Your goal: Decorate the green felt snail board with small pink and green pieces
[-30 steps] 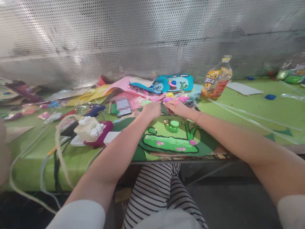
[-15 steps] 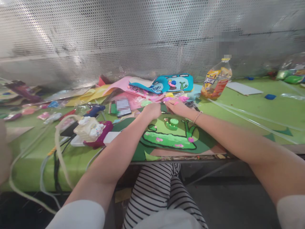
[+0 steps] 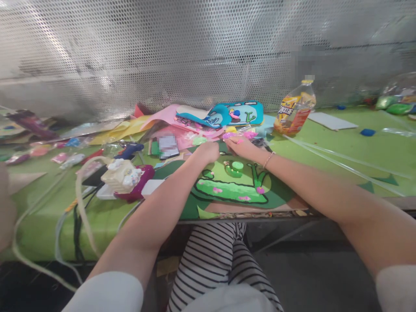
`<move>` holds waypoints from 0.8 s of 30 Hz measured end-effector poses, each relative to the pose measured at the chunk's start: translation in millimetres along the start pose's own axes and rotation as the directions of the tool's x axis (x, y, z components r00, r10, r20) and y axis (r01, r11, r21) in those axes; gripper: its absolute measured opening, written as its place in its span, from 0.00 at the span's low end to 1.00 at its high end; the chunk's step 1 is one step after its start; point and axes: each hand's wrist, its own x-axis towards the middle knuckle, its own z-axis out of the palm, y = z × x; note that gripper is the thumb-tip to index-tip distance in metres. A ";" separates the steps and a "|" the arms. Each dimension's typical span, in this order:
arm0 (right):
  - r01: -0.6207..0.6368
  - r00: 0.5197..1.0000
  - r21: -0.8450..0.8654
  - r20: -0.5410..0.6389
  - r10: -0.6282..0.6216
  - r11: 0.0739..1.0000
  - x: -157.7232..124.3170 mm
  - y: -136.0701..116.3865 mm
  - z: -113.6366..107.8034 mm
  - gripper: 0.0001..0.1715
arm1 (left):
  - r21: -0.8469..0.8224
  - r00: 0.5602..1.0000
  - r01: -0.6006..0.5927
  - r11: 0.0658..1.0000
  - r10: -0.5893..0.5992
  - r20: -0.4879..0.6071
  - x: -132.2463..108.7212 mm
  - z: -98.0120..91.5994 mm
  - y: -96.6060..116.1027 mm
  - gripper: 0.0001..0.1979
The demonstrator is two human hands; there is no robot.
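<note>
A green clay picture [image 3: 227, 182] lies at the table's front edge, with black outlines, a raised green snail-like figure [image 3: 234, 168] and small pink pieces. Over its upper left part my left hand [image 3: 209, 151] is closed in a fist. What it holds, if anything, is hidden. My right hand [image 3: 243, 148] is just to the right, fingers pressed together and pointing left. By its fingertips lies a lump of purple clay [image 3: 229, 135]; I cannot tell whether they touch. A pink bit shows at its knuckles. Behind are a yellow clay lump [image 3: 231, 129] and a blue clay picture [image 3: 253, 113].
A plastic bottle [image 3: 295, 108] stands at the back right, with clear strips [image 3: 344, 164] and a white board [image 3: 333, 121] nearby. On the left are a decorated cream box [image 3: 120, 177], a blue glue gun [image 3: 130, 151], cables and small clay packets. A perforated metal sheet [image 3: 195, 47] rises behind.
</note>
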 end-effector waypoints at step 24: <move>0.124 0.992 -0.079 0.026 -0.122 0.989 3.7 9.4 2.2 0.22 | -0.079 0.976 -0.196 0.977 0.187 -0.108 4.4 3.0 1.7 0.17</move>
